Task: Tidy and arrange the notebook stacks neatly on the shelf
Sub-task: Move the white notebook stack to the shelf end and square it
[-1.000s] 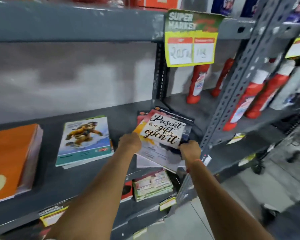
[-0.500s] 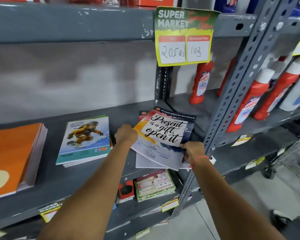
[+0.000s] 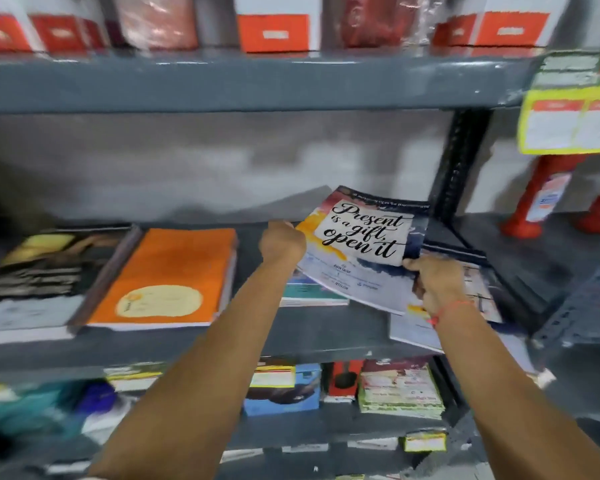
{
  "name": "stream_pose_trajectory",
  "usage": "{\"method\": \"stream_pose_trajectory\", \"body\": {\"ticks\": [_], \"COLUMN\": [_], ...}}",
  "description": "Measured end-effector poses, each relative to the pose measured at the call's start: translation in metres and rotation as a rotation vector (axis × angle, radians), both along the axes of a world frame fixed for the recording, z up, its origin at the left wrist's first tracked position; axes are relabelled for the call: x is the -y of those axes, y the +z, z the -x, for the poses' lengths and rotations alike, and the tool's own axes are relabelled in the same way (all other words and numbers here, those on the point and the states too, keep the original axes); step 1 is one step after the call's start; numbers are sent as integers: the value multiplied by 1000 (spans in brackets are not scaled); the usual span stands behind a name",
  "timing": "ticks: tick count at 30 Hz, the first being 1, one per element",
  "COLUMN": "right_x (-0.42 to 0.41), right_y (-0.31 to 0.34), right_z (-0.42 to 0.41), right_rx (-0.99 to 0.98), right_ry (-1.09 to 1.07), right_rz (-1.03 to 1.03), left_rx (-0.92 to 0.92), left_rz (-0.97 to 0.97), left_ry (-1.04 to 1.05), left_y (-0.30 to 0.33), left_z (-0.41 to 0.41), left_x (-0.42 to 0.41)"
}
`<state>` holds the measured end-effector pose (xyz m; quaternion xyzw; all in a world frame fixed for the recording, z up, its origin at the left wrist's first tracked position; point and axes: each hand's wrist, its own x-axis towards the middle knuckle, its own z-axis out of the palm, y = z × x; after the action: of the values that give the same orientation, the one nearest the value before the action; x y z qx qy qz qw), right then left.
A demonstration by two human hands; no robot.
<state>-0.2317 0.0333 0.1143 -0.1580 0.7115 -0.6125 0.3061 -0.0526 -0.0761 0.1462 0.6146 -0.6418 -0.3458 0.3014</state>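
A notebook lettered "Present is a gift, open it" (image 3: 362, 244) is lifted and tilted above the grey middle shelf (image 3: 291, 337). My left hand (image 3: 282, 241) grips its left edge and my right hand (image 3: 435, 280) grips its lower right corner. It hovers over the teal-covered notebook stack (image 3: 310, 296), mostly hidden beneath it. More thin notebooks (image 3: 478, 292) lie on the shelf under my right hand. An orange notebook stack (image 3: 168, 275) and a dark-covered stack (image 3: 39, 268) lie further left.
The shelf above carries red and white boxes (image 3: 274, 29). A yellow price tag (image 3: 575, 109) hangs at right, with red bottles (image 3: 541, 199) behind a black upright post (image 3: 459, 161). Small packs (image 3: 399, 389) fill the lower shelf.
The view swung left and up. Both hands lifted the lettered notebook off its stack and carried it left over the teal stack.
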Motion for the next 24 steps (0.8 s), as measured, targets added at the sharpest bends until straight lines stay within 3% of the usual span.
{"method": "stream_pose_trajectory", "body": {"ticks": [9, 14, 24], "right_x": [103, 146, 203], "right_y": [26, 18, -16], "right_z": [-246, -371, -469], "right_rx": [-91, -235, -491], "right_ry": [332, 487, 616], "right_rz": [148, 91, -141], "left_rx": [-86, -118, -37], "left_rz": [39, 34, -25], "left_ry": [292, 472, 541], "left_y": [19, 9, -47], "left_z": [-270, -397, -492], "left_x": [46, 64, 101]}}
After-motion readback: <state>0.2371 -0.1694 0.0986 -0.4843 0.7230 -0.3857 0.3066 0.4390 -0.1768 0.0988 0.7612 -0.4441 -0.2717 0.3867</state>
